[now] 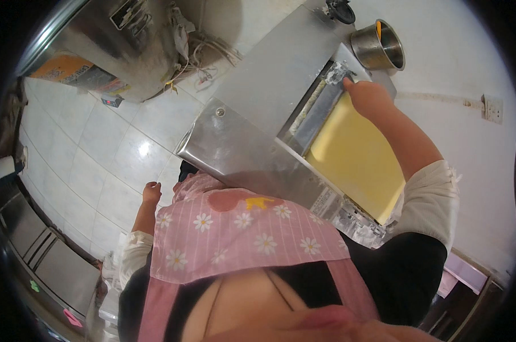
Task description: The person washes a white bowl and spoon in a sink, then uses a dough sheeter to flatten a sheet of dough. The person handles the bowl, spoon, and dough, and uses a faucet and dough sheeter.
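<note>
My right hand (pixel 369 100) reaches to the far end of a grey bar (pixel 320 117) on a stainless steel machine (pixel 266 81), which looks like a dough sheeter. Its fingertips are at the bar's end, beside a crumpled, shiny whitish patch (pixel 336 73); their exact grip is hidden. A pale, rough-surfaced roller (pixel 307 107) lies in the slot along the bar. Below the bar slopes a smooth yellow surface (pixel 356 158), partly under my right forearm. My left hand (pixel 152 192) hangs low at my side over the tiled floor, fingers curled in, nothing visible in it.
A steel pot (pixel 377 45) with something orange inside stands at the machine's far end. At upper left is a large steel drum (pixel 130 47), with loose wires (pixel 202 51) behind it. A steel cabinet (pixel 61 273) stands lower left. The wall carries a socket (pixel 493 109).
</note>
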Tool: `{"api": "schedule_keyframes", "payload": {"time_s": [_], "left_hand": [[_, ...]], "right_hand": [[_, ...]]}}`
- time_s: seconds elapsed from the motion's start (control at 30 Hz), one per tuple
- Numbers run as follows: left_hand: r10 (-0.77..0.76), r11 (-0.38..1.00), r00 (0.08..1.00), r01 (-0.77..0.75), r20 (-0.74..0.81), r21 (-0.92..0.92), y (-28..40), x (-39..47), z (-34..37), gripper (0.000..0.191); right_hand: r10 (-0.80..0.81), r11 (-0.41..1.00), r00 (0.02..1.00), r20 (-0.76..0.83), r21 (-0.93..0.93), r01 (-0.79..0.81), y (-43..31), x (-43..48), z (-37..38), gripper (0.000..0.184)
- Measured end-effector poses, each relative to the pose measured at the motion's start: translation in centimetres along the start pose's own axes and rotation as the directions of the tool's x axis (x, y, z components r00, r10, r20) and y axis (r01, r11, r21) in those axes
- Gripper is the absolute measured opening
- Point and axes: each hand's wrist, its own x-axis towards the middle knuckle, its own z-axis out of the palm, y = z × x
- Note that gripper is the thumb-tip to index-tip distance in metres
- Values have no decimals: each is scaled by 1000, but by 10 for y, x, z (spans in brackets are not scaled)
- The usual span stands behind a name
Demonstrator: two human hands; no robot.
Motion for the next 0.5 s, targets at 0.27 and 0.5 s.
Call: {"api": "schedule_keyframes", "payload": {"time_s": [0.27,0.5], "left_hand": [[-119,992,993,120,-14,26,-10,-29,-3,40],[20,985,999,-11,-51,174,-34,-8,0,40]], "right_hand": [[-98,971,985,-140,-232,64,11,22,23,29],[2,975,970,-244,-215,-56,9,25,46,38]]}}
